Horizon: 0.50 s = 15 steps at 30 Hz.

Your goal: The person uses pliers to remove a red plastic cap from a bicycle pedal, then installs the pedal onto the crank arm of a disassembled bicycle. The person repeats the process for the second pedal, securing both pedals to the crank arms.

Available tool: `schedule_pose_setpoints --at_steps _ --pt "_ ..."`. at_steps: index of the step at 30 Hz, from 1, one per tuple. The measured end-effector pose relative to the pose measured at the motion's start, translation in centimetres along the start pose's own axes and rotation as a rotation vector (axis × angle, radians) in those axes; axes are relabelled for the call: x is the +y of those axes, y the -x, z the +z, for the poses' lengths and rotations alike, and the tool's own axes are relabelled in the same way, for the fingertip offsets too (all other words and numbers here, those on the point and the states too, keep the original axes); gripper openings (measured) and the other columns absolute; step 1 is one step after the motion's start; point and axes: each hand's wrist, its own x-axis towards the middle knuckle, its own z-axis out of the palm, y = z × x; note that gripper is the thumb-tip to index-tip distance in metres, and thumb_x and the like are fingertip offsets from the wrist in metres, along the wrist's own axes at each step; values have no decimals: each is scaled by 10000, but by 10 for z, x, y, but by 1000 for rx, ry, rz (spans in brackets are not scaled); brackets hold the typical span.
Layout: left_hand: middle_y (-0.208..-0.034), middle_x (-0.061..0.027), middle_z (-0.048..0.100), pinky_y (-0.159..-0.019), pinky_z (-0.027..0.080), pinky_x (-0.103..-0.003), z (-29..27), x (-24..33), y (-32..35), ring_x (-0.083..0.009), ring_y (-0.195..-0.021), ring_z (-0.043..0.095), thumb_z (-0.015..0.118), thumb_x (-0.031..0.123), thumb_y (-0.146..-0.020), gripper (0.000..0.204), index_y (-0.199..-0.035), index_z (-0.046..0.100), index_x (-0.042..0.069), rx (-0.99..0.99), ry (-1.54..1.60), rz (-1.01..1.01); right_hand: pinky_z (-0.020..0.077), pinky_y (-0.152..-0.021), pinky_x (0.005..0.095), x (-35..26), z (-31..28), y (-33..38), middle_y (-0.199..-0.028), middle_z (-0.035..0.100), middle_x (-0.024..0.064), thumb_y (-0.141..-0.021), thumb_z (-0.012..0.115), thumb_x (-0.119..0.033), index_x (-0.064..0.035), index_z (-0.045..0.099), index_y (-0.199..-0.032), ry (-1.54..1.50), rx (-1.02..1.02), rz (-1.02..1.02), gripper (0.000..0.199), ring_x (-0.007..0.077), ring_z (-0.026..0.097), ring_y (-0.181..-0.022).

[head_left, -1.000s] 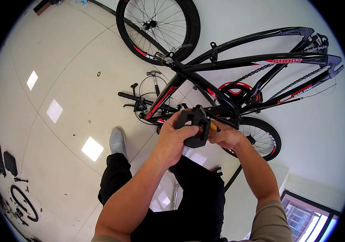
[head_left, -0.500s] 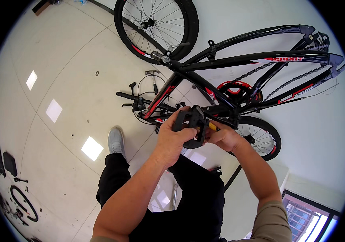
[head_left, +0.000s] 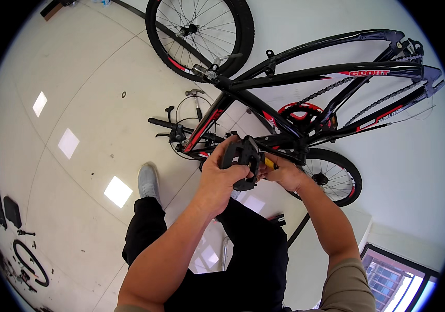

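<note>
My left hand (head_left: 216, 178) grips a black bicycle pedal (head_left: 244, 165), its thumb pressed over the near side. Close against the pedal's right side, my right hand (head_left: 289, 176) is closed on a tool with a yellow and black handle (head_left: 270, 163); its working end is hidden by the pedal and fingers. Both hands are held above my knees. Just beyond them lies a black and red bicycle frame (head_left: 284, 79), with a red-edged chainring (head_left: 296, 107) and a slack chain (head_left: 383, 97).
One wheel (head_left: 247, 49) leans at the back against the wall; another wheel (head_left: 356, 191) is right of my hands. Handlebars (head_left: 161, 123) and a claw hammer (head_left: 197, 104) lie on the floor left of the frame. Loose black parts (head_left: 12, 210) are scattered far left.
The pedal has tilted slightly and shifted a little left with my left hand. My right hand has moved slightly left too, staying closed on the tool.
</note>
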Motion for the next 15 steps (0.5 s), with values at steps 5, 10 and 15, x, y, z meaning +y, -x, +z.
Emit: schedule_pose_setpoints --at_steps 5,10,15 --pt "-1002 -121 636 -702 555 -330 4 -3 2 -186 -746 656 647 -5 -801 515 -1282 466 -39 81 39 28 430 -937 260 11 -12 -11 -1018 576 26 -734 513 -3 14 520 -1275 63 -37 -59 541 138 545 -967" --pt "-1025 -107 640 -695 577 -322 8 -2 4 -189 -714 657 624 23 -895 226 -1086 504 47 176 144 -76 408 -1004 261 0 3 -13 -1212 602 77 -740 505 37 24 434 -1433 111 16 -31 697 153 556 -1114" --pt "-1000 -100 651 -707 564 -310 16 4 10 -165 -739 651 630 62 -935 216 -1122 522 55 118 211 -73 415 -1012 282 25 1 -30 -1210 617 70 -804 555 24 2 456 -1428 -25 -53 -182 632 136 553 -1116"
